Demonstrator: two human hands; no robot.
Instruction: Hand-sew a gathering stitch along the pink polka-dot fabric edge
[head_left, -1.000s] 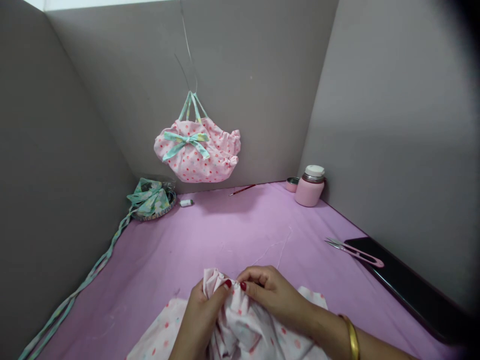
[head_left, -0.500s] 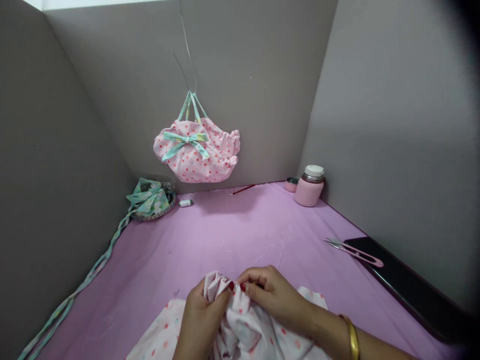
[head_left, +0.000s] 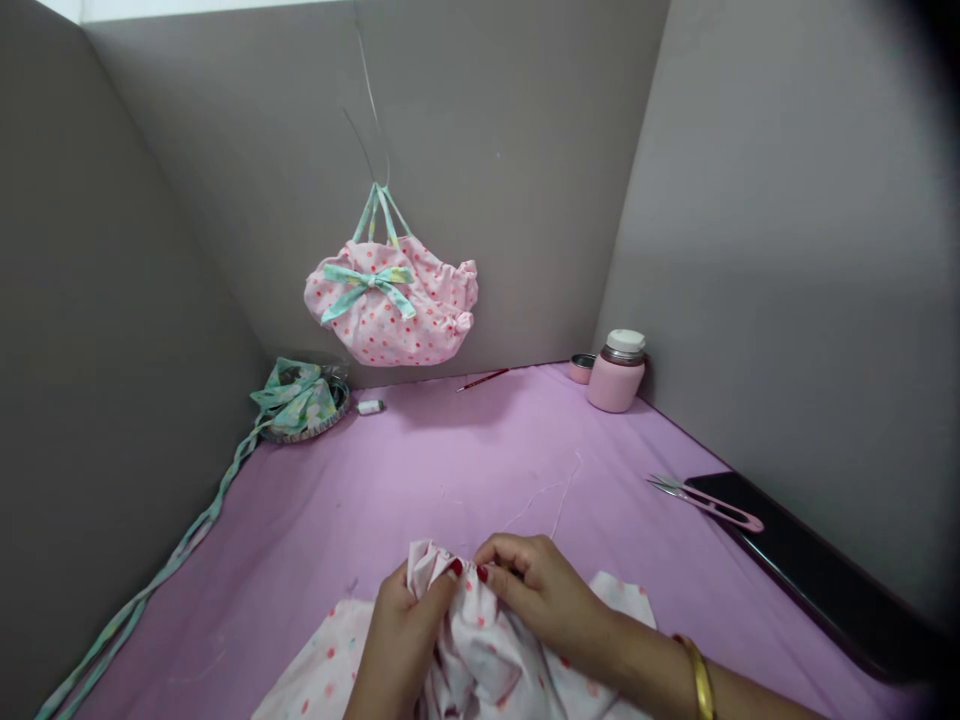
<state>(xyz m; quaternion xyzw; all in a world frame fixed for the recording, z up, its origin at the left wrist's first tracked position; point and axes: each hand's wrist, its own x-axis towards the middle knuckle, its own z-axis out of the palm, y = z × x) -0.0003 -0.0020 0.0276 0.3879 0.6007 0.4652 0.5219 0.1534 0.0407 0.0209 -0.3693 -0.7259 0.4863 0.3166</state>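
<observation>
Pale pink fabric with red and blue dots [head_left: 491, 650] is bunched in both hands at the near edge of the table. My left hand [head_left: 405, 620] is closed on its gathered edge, thumb on top. Close beside it, my right hand [head_left: 536, 590] pinches the same edge between thumb and forefinger. The edge is puckered into small folds between the two thumbs. A loose white thread [head_left: 559, 505] lies on the cloth just beyond my right hand. Whether a needle is in my fingers cannot be seen.
A dotted pink bag with a green bow [head_left: 394, 310] hangs from the back wall. Pink thread snips [head_left: 709, 500] rest partly on a black slab [head_left: 817, 580]. A pink jar [head_left: 616, 380], red pencil [head_left: 482, 380], thread spool [head_left: 370, 407] and basket with green fabric [head_left: 311, 430] stand further back.
Both hands keep their grip on the gathered edge. My fingertips have drawn slightly apart, and the view has shifted a little.
</observation>
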